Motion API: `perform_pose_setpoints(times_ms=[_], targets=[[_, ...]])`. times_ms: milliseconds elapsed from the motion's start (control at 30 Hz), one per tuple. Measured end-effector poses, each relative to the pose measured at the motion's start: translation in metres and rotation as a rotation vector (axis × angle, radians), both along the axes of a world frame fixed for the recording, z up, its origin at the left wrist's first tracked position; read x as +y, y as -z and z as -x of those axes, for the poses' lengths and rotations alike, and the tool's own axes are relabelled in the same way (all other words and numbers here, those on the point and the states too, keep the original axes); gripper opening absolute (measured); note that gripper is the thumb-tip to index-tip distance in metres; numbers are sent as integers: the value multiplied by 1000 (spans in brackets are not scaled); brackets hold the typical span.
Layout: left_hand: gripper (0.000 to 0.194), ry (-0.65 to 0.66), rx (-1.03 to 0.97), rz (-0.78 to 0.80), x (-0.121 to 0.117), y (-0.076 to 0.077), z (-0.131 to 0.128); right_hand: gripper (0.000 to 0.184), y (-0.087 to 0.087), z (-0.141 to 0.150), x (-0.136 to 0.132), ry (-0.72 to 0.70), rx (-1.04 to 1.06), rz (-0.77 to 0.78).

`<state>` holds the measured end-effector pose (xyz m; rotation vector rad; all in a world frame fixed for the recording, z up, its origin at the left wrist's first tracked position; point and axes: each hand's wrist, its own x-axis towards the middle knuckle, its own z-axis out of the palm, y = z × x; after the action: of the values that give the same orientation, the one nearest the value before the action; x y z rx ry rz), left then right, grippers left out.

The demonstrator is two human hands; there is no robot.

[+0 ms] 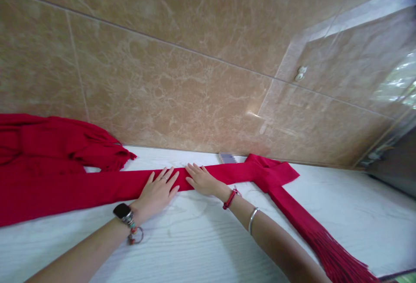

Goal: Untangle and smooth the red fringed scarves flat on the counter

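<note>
A long red scarf [107, 186] lies in a flat folded strip across the white table. Its right part bends over itself, and a fringed end runs down toward the lower right. My left hand [158, 194] rests flat on the strip, fingers spread, with a ring on one finger and a watch at the wrist. Close to its right, my right hand [203, 181] also presses flat on the scarf, fingers stretched out, a red cord bracelet and a silver bangle on that arm. Neither hand grips the cloth.
A heap of crumpled red cloth [61, 142] lies at the left against the tiled wall [169, 88]. A small blurred flat object [228, 158] sits by the wall behind the scarf. The white table [182, 239] meets the wall along its back edge. A dark surface [396, 161] stands at the far right.
</note>
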<state>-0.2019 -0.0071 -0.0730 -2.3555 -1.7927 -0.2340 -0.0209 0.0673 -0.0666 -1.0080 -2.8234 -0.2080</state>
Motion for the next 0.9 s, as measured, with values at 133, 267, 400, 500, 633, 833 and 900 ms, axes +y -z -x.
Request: perform_pose_setpoints(times_ms=[133, 267, 400, 500, 633, 833, 900], targets=[[48, -6, -8, -12, 4, 2, 0, 44, 2, -8, 4, -41, -113, -109], [49, 8, -20, -27, 7, 6, 0, 36, 4, -45, 13, -71, -226, -214], [50, 6, -9, -13, 8, 6, 0, 32, 8, -106, 29, 47, -256, -264], [51, -1, 8, -3, 8, 5, 1, 34, 10, -154, 41, 141, -323, -249], [51, 0, 19, -8, 9, 5, 1, 39, 7, -208, 53, 331, -340, -161], [51, 3, -12, -1, 9, 4, 2, 34, -6, -251, 66, 428, -241, -113], [51, 13, -29, -8, 9, 5, 3, 31, -12, -253, 72, 440, -171, -125]])
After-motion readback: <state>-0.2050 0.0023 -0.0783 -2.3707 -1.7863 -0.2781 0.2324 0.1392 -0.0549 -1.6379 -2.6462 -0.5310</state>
